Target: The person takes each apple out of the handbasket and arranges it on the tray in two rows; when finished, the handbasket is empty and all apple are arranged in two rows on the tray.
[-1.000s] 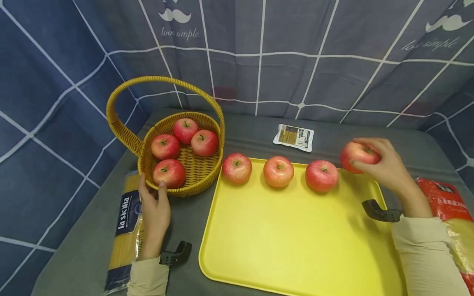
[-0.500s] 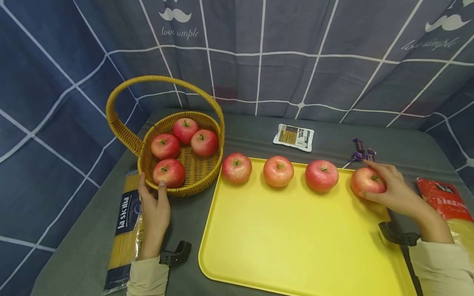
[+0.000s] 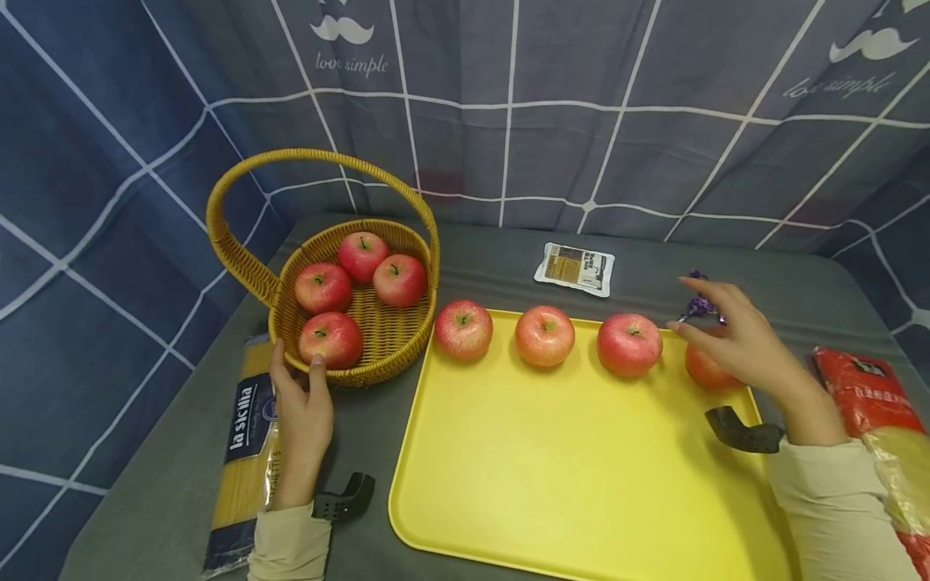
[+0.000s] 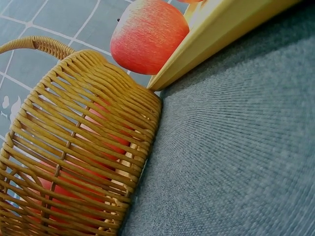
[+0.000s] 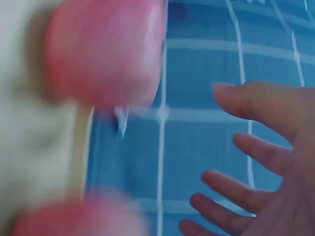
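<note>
The fourth apple point(image 3: 703, 369) has been let go: a second ago it was carried in the right hand point(image 3: 741, 349) above the far right corner of the yellow tray point(image 3: 581, 476), half a second ago it was being set down, and now it rests on the tray while the hand is lifted off it. The placing step is judged complete, so that a row of four apples stands along the tray's far edge, with four more left in the wicker basket point(image 3: 392, 355).

The right hand's fingers point(image 5: 256, 105) are spread and straight, gripping nothing. The released apple lies just beneath the palm, at about 7 o'clock from the fingertips, partly hidden by the hand; whether skin is touching it cannot be told. A purple candy wrapper point(image 3: 699, 305) lies on the table just beyond the fingertips, at 12 o'clock.

The left hand point(image 3: 301, 420) has not been moved: it is laid on the table at 6 o'clock of the basket, its relaxed fingers touching the woven wall.
</note>
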Action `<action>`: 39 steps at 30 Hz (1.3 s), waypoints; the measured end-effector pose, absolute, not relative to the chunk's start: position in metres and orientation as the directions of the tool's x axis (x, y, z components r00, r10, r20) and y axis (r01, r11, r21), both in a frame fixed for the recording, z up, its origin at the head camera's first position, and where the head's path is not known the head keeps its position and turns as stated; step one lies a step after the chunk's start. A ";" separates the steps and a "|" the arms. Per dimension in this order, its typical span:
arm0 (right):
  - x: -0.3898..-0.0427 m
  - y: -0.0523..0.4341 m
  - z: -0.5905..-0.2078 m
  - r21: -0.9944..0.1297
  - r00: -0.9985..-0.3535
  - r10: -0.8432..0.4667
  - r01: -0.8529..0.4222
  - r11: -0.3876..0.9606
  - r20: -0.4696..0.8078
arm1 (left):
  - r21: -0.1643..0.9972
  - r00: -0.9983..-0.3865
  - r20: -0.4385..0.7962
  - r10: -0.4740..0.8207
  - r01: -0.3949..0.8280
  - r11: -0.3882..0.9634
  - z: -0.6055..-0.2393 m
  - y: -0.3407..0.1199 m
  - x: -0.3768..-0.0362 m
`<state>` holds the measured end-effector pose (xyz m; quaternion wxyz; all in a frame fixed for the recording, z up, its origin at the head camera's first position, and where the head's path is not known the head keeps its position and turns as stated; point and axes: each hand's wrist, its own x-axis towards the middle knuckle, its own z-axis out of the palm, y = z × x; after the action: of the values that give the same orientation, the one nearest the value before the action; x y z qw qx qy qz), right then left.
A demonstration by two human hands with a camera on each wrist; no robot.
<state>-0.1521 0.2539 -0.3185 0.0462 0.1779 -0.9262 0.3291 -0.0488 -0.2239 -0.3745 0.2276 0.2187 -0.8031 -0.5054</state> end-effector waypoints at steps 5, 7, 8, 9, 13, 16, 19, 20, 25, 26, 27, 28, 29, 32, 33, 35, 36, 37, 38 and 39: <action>-0.159 0.191 -0.308 -0.611 -0.873 -0.398 -0.484 0.627 0.284 | 0.911 -0.793 0.151 -0.591 -0.121 0.395 -0.375 -0.225 -0.048; -0.162 0.164 -0.307 -0.616 -0.835 -0.458 -0.539 0.575 0.304 | 0.911 -0.791 0.156 -0.592 -0.116 0.395 -0.375 -0.226 -0.048; -0.163 0.150 -0.307 -0.617 -0.815 -0.488 -0.564 0.549 0.312 | 0.912 -0.790 0.157 -0.593 -0.115 0.395 -0.375 -0.226 -0.048; -0.164 0.136 -0.307 -0.615 -0.794 -0.518 -0.589 0.524 0.319 | 0.912 -0.790 0.159 -0.592 -0.112 0.394 -0.375 -0.226 -0.048; -0.164 0.078 -0.304 -0.603 -0.713 -0.620 -0.664 0.443 0.329 | 0.914 -0.801 0.165 -0.575 -0.094 0.394 -0.375 -0.226 -0.050; -0.165 0.033 -0.302 -0.608 -0.650 -0.679 -0.703 0.369 0.340 | 0.912 -0.810 0.167 -0.563 -0.090 0.401 -0.375 -0.225 -0.052; -0.165 -0.014 -0.302 -0.612 -0.597 -0.738 -0.722 0.323 0.315 | 0.908 -0.812 0.165 -0.560 -0.096 0.408 -0.375 -0.225 -0.052; -0.165 -0.030 -0.303 -0.609 -0.584 -0.754 -0.726 0.320 0.300 | 0.907 -0.811 0.164 -0.561 -0.099 0.408 -0.375 -0.225 -0.052; -0.161 -0.095 -0.313 -0.547 -0.544 -0.819 -0.749 0.374 0.184 | 0.903 -0.809 0.162 -0.565 -0.109 0.415 -0.374 -0.227 -0.049; -0.161 -0.104 -0.316 -0.543 -0.537 -0.827 -0.749 0.378 0.165 | 0.903 -0.807 0.163 -0.568 -0.110 0.415 -0.374 -0.227 -0.049; -0.162 -0.112 -0.318 -0.541 -0.530 -0.835 -0.750 0.380 0.149 | 0.904 -0.806 0.165 -0.569 -0.107 0.414 -0.374 -0.226 -0.049; -0.163 -0.118 -0.320 -0.549 -0.522 -0.843 -0.746 0.376 0.133 | 0.905 -0.806 0.167 -0.568 -0.103 0.412 -0.374 -0.226 -0.049; -0.165 -0.123 -0.322 -0.563 -0.518 -0.849 -0.736 0.377 0.109 | 0.905 -0.807 0.167 -0.567 -0.103 0.413 -0.374 -0.226 -0.049; -0.173 -0.132 -0.325 -0.618 -0.496 -0.868 -0.690 0.376 0.025 | 0.906 -0.811 0.167 -0.561 -0.099 0.412 -0.375 -0.225 -0.050; -0.176 -0.134 -0.326 -0.630 -0.479 -0.878 -0.683 0.370 0.002 | 0.905 -0.813 0.166 -0.558 -0.099 0.413 -0.375 -0.224 -0.051; -0.180 -0.137 -0.328 -0.647 -0.444 -0.895 -0.672 0.360 -0.037 | 0.902 -0.815 0.162 -0.556 -0.107 0.419 -0.375 -0.224 -0.051; -0.181 -0.139 -0.329 -0.650 -0.427 -0.903 -0.673 0.352 -0.046 | 0.901 -0.815 0.161 -0.556 -0.108 0.419 -0.375 -0.224 -0.051; -0.182 -0.140 -0.330 -0.650 -0.412 -0.910 -0.679 0.341 -0.047 | 0.901 -0.815 0.160 -0.558 -0.110 0.420 -0.374 -0.224 -0.051; -0.183 -0.141 -0.331 -0.648 -0.396 -0.917 -0.688 0.327 -0.042 | 0.899 -0.813 0.160 -0.561 -0.114 0.422 -0.374 -0.224 -0.051; -0.183 -0.142 -0.331 -0.644 -0.385 -0.922 -0.697 0.316 -0.035 | 0.898 -0.810 0.160 -0.564 -0.117 0.423 -0.374 -0.224 -0.050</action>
<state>-0.1834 -0.1422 -0.3314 -0.2037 0.5157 -0.7851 0.2760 -0.0504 -0.2241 -0.3744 0.2259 0.2093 -0.8128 -0.4945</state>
